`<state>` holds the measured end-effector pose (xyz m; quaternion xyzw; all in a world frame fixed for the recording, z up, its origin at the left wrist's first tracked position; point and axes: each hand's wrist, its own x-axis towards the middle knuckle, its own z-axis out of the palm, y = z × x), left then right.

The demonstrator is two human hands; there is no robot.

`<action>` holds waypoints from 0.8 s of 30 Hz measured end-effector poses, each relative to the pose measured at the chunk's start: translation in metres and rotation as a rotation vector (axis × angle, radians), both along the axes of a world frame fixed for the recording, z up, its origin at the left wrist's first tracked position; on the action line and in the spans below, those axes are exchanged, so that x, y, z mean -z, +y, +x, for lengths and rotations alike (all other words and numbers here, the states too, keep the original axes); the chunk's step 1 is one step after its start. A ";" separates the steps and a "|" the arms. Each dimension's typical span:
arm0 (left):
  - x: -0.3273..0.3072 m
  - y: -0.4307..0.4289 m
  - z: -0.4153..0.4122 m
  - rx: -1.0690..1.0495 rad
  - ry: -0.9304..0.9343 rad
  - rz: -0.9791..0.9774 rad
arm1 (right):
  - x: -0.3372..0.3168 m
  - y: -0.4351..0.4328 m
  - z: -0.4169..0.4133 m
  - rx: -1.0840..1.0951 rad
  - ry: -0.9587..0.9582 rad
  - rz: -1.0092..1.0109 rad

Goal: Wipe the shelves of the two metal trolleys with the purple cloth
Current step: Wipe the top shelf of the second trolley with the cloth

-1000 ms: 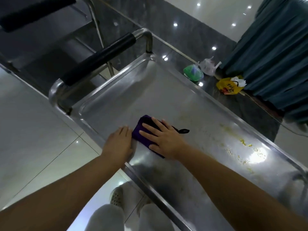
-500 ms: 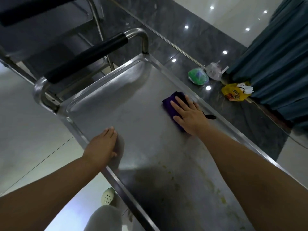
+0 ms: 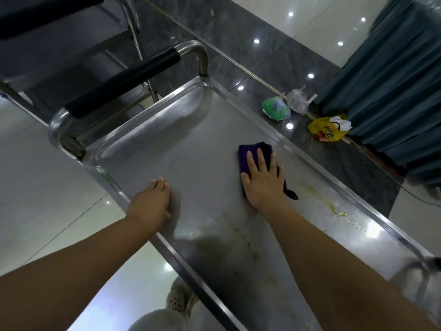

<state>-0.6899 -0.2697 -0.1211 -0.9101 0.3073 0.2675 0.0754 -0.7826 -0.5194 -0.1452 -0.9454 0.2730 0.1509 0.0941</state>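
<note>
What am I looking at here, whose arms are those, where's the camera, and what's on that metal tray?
There is no machine here. A person wears a wide-angle camera on the head, looking down at their own arms. The metal tray is the top shelf of a steel trolley with a black-padded handle. The right hand presses a folded purple cloth flat on the shelf, fingers straight, to wipe it. The left hand rests flat by the near edge and holds nothing. Right of the cloth lie yellowish smears and crumbs, not yet wiped. A second trolley stands beyond the handle, and a yellow plastic bag lies on the dark floor.
</note>
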 end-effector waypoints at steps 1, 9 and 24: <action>0.000 0.001 0.000 -0.001 -0.004 -0.009 | 0.001 0.011 -0.004 -0.016 -0.004 -0.005; 0.002 0.006 0.001 -0.035 -0.021 -0.055 | 0.006 0.095 -0.032 -0.203 -0.023 -0.051; 0.006 0.027 -0.008 -0.044 -0.044 -0.203 | 0.009 0.172 -0.096 -0.599 -0.067 -0.010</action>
